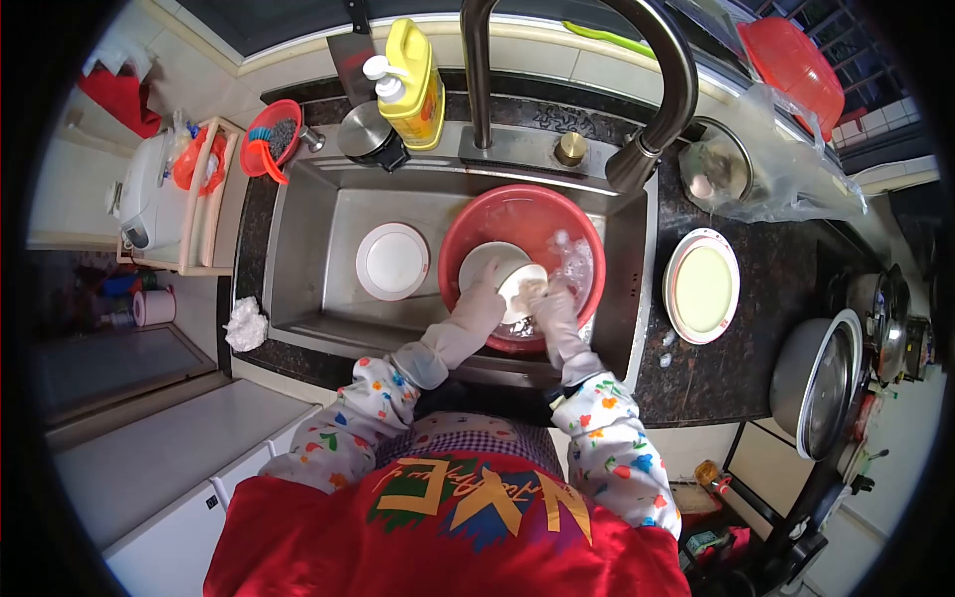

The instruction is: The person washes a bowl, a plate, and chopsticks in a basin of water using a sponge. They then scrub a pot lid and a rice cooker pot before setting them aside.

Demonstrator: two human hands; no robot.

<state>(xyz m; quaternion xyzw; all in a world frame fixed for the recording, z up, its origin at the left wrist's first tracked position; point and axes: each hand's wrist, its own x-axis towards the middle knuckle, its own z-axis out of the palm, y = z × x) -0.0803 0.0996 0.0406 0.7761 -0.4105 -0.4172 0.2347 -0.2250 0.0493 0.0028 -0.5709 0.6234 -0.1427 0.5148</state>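
- Inside the right half of the sink, in a round red plastic basin [592, 234] of sudsy water: a small white bowl [509, 289], tilted, and a wider pale round dish [480, 257] beside it.
- Left hand [479, 306], pale-gloved: fingers closed in, apparently steadying the bowl at its left side.
- Right hand [555, 306], likewise gloved: narrow, fingers at the bowl's right rim; a pale something lies inside, cloth or suds, cannot tell.
- Progress, by judgement: mid-wash on the bowl; dish in the basin looks unfinished. Whether the flat white plate [392, 262] on the sink floor, left of the basin, is clean or waiting: cannot tell. Same for the stacked white plates with pale-green centre [701, 289], on the bench by the sink's right edge.
- Bench [686, 383]: dark, speckled, water drops below the stack. Yellow plastic pump jug [413, 95] at the sink's back edge; crumpled white wad [246, 325] at the front left corner.
- Room: kitchen; curved dark metal faucet [679, 90] overhead, large metal pot [821, 383] far right, white rice cooker [149, 194] far left.
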